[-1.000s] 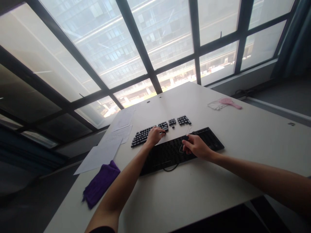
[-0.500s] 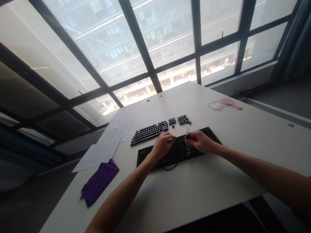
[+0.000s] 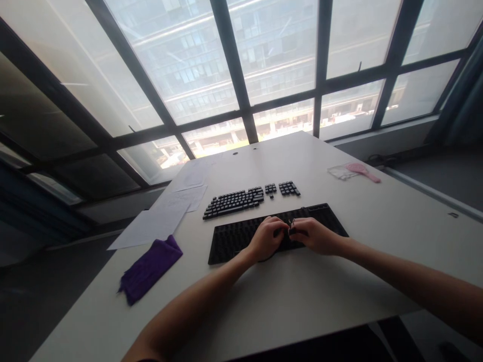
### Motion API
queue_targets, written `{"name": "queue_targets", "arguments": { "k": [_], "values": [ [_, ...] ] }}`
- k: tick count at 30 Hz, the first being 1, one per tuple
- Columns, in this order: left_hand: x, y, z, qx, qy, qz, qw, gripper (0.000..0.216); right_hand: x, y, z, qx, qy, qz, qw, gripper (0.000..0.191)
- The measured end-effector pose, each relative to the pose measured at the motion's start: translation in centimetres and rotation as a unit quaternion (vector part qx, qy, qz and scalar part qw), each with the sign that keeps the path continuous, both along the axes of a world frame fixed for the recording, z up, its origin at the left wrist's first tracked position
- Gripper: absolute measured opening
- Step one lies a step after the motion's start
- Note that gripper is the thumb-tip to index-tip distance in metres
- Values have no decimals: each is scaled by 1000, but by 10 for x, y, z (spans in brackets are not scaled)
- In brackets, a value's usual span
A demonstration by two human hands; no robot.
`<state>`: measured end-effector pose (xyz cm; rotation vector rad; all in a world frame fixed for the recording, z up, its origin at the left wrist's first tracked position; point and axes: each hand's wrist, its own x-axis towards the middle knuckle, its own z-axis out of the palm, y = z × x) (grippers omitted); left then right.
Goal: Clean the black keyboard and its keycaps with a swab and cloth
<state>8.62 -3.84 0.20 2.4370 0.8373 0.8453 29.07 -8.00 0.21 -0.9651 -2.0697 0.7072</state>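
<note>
A black keyboard base [image 3: 229,242], most of its keycaps off, lies in front of me on the white table. Over its middle, my right hand [image 3: 316,236] is closed around a small keycap puller [image 3: 291,223] with thin wire prongs. Right beside it, the fingers of my left hand [image 3: 267,238] are pinched together at the puller's end; whatever sits between them is too small to make out. Behind the base, loose black keycaps [image 3: 234,203] are laid out in keyboard order, with smaller groups of keycaps [image 3: 289,188] to their right.
A folded purple cloth [image 3: 151,270] lies at the left table edge, near several white paper sheets [image 3: 154,223]. Toward the back right are a pink handheld item [image 3: 363,171] and a clear plastic bag [image 3: 340,172]. Large windows stand beyond the white table [image 3: 320,291].
Both hands have come together over the keyboard base, the left moving right to meet the puller. The puller's wire prongs have turned from pointing away to near my left fingertips. The view has shifted slightly.
</note>
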Motion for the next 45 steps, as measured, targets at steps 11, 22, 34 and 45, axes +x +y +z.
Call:
{"name": "queue_targets", "arguments": {
  "k": [11,22,34,45],
  "values": [
    [5,-9,8,23,125,-38,991,29,-4,-5,-10,-62,100,-71,991,13],
    [5,-10,0,-11,72,-20,997,17,-3,4,-12,-142,234,-85,958,20],
    [1,-4,-2,-17,75,-58,995,34,-1,-3,-7,-88,108,-90,986,19],
    [3,-3,-6,13,77,-56,995,28,-15,-20,-8,114,-62,-92,987,20]
  ]
}}
